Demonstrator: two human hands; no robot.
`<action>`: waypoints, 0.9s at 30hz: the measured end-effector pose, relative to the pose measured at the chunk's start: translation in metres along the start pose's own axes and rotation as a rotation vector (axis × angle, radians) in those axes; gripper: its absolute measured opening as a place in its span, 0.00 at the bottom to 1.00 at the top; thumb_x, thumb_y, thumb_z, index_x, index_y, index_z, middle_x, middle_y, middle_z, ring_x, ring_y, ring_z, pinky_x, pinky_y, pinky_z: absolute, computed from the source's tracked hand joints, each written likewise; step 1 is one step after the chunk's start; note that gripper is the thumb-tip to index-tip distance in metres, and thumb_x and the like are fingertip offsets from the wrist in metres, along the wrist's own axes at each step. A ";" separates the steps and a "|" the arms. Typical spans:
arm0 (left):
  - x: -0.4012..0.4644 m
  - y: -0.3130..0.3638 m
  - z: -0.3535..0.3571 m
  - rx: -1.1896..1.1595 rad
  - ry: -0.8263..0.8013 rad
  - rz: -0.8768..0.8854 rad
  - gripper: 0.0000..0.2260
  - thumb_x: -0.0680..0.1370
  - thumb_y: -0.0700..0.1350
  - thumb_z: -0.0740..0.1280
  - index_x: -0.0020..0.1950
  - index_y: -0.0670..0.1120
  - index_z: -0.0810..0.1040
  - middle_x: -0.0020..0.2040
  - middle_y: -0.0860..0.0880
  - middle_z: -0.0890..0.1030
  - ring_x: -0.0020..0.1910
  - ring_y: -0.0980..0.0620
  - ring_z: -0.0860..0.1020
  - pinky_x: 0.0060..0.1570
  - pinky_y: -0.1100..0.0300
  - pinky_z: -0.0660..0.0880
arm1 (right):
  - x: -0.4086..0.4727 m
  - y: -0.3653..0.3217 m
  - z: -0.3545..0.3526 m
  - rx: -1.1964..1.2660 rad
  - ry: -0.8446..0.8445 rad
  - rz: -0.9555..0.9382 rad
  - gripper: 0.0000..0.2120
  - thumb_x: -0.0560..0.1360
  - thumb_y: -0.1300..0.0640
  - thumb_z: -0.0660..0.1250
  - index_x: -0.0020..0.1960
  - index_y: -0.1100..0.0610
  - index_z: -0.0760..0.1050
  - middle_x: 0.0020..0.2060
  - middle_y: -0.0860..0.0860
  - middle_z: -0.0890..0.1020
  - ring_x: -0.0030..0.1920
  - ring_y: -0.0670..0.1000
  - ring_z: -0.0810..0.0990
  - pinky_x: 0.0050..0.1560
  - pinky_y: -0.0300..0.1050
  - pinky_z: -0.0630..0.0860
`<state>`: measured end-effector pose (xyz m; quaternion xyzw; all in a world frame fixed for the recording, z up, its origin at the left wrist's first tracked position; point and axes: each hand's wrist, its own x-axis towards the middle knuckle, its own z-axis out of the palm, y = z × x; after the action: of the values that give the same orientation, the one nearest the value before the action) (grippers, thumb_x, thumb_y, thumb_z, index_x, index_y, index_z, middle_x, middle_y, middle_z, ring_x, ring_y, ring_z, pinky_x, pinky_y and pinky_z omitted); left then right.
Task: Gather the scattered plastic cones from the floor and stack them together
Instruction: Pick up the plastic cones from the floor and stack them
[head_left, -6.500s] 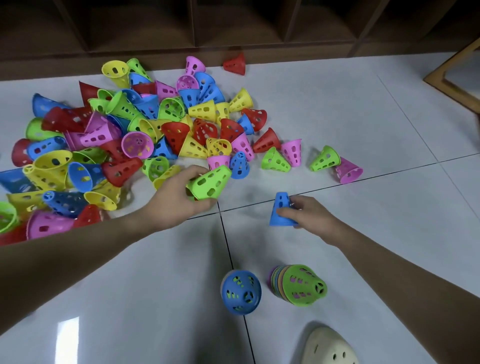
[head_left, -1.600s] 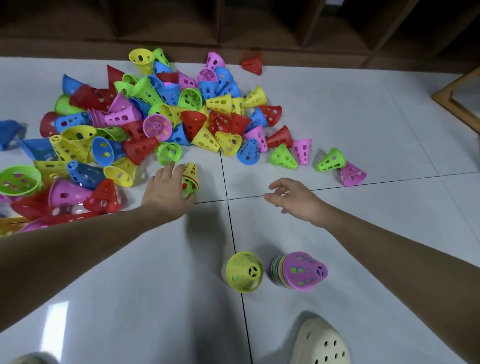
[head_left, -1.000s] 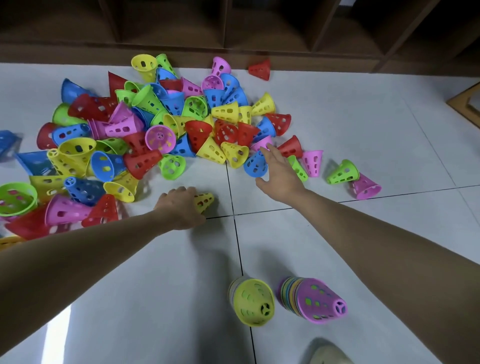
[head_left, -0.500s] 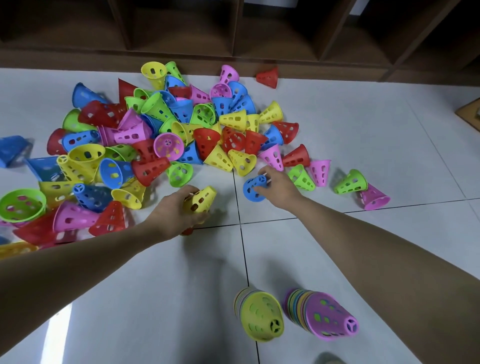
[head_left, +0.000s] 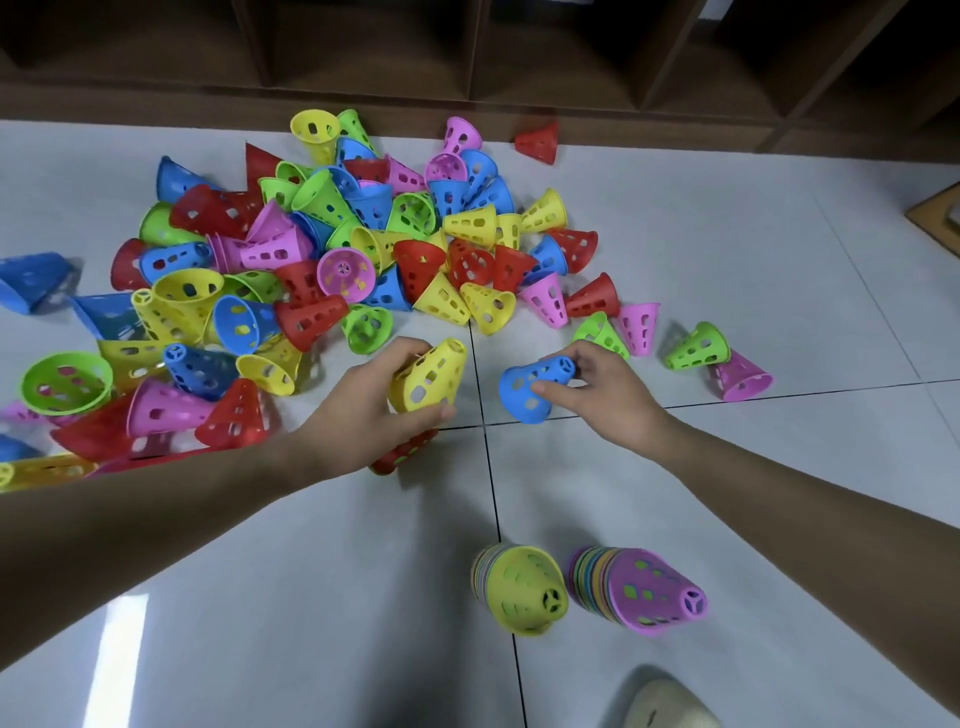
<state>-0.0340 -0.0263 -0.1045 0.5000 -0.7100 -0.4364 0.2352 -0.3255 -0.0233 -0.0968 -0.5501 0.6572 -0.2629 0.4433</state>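
A heap of perforated plastic cones (head_left: 322, 270) in red, blue, yellow, green and pink covers the white tiled floor to the left and centre. My left hand (head_left: 363, 410) grips a yellow cone (head_left: 428, 376), and a red cone (head_left: 402, 454) shows beneath it. My right hand (head_left: 605, 387) pinches a blue cone (head_left: 527, 387) by its narrow end, just above the floor. Two stacks lie on their sides near me: one topped yellow (head_left: 522, 587), one topped pink (head_left: 644, 590).
Dark wooden shelving (head_left: 467, 52) runs along the back wall. A lone red cone (head_left: 537, 141) sits near it. Green (head_left: 696, 347) and pink (head_left: 737, 375) cones lie at the right. A wooden frame corner (head_left: 935, 218) is at the right edge, and a cream clog (head_left: 665, 706) is at the bottom.
My right hand has pulled the blue cone out of the pile's edge and lifted it toward me. My left hand has raised the yellow cone a little.
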 end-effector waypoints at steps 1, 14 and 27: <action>-0.005 0.007 0.001 -0.023 -0.018 0.016 0.22 0.72 0.62 0.74 0.60 0.59 0.70 0.47 0.59 0.78 0.47 0.56 0.78 0.42 0.63 0.75 | -0.011 -0.005 -0.005 0.029 0.001 0.010 0.12 0.72 0.60 0.77 0.50 0.64 0.76 0.49 0.54 0.85 0.52 0.51 0.84 0.54 0.46 0.81; -0.093 0.083 0.050 0.004 -0.319 0.243 0.25 0.72 0.67 0.70 0.62 0.59 0.65 0.48 0.59 0.76 0.48 0.57 0.77 0.46 0.54 0.77 | -0.147 -0.018 -0.056 -0.151 -0.005 -0.203 0.05 0.76 0.61 0.71 0.51 0.56 0.77 0.43 0.45 0.82 0.47 0.50 0.82 0.53 0.39 0.76; -0.107 0.057 0.084 0.141 -0.361 0.271 0.23 0.75 0.64 0.66 0.66 0.57 0.74 0.59 0.65 0.76 0.62 0.66 0.71 0.62 0.68 0.68 | -0.208 0.013 -0.068 -0.280 -0.023 -0.222 0.11 0.72 0.60 0.75 0.52 0.52 0.77 0.46 0.44 0.82 0.51 0.50 0.81 0.54 0.39 0.75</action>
<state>-0.0857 0.1107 -0.0869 0.3293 -0.8300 -0.4324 0.1253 -0.3906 0.1694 -0.0147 -0.6787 0.6173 -0.2097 0.3382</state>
